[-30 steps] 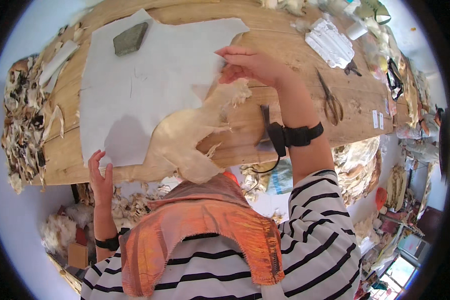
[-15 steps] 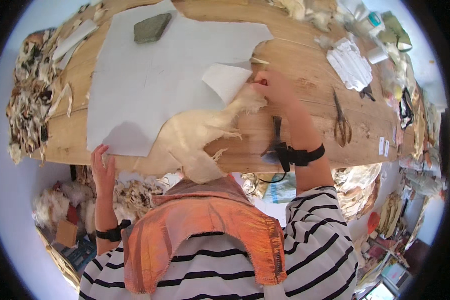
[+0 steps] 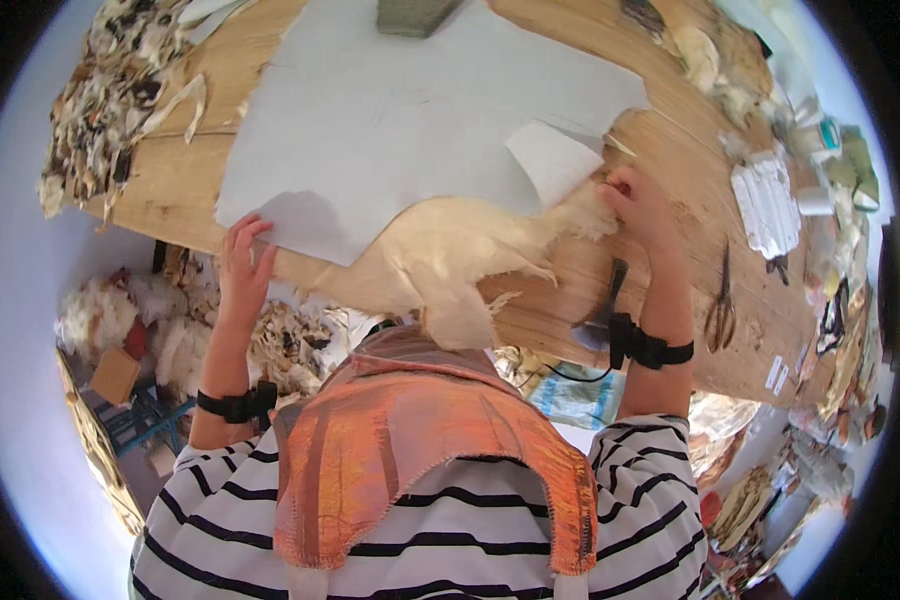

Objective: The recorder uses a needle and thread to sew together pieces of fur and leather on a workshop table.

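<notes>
A pale cream hide (image 3: 440, 235) lies along the table's near edge, with a furry fringe at its right end and one flap hanging over the edge. My right hand (image 3: 642, 205) pinches that furry end, its fingers closed. Beside the hide is a large grey-white sheet (image 3: 390, 130) with a folded-up white corner (image 3: 553, 165) near my right hand. My left hand (image 3: 244, 258) rests on the sheet's lower left corner, fingers stretched out. A grey-green stone block (image 3: 415, 14) sits on the sheet's far part.
Scissors (image 3: 722, 310) lie right of my right forearm, and a dark-handled tool (image 3: 610, 305) stays beside that wrist. Farther right are a crumpled white packet (image 3: 767, 205) and a white cup (image 3: 816, 200). Fur scraps (image 3: 95, 110) heap at the far left.
The view has turned, so the table and its things appear shifted right and tilted. My left hand's fingers are spread wider on the sheet's corner; my right hand stays at the hide's furry end.
</notes>
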